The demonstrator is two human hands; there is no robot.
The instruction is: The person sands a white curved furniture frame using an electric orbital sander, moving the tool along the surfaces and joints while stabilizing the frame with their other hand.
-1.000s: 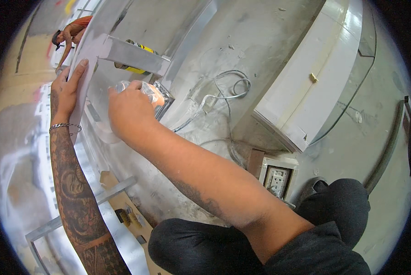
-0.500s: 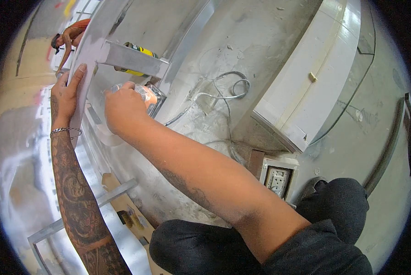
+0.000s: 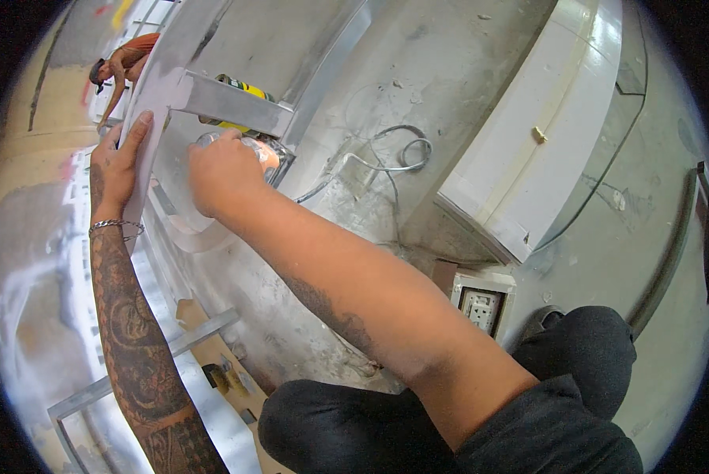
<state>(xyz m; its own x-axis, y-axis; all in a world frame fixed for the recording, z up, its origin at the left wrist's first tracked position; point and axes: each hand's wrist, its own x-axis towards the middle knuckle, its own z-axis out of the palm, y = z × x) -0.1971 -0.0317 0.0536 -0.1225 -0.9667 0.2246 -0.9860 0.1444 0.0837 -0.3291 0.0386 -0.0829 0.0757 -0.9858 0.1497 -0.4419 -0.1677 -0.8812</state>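
My left hand point(image 3: 116, 170) grips the edge of an upright light-grey panel point(image 3: 163, 91), its thumb on the near face and the other fingers behind. My right hand point(image 3: 226, 170) is wrapped round a dusty orange power sander point(image 3: 266, 158) with a dark, flat rectangular base. The hand covers much of the sander's body. It is held just below a grey crossbar point(image 3: 236, 104) that joins the panel. A yellow and black can point(image 3: 245, 87) shows behind that crossbar. From the sander a grey cable point(image 3: 316, 189) runs off to the right.
The cable coils on the dusty floor point(image 3: 425, 71). A long white panel point(image 3: 532, 130) with a tape strip lies on the right, near a socket box point(image 3: 481, 306). At far left a person point(image 3: 125, 65) bends forward. A metal frame point(image 3: 145, 359) stands at lower left.
My right hand has moved slightly right and up with the sander, closer to the crossbar. My left hand stays on the panel edge.
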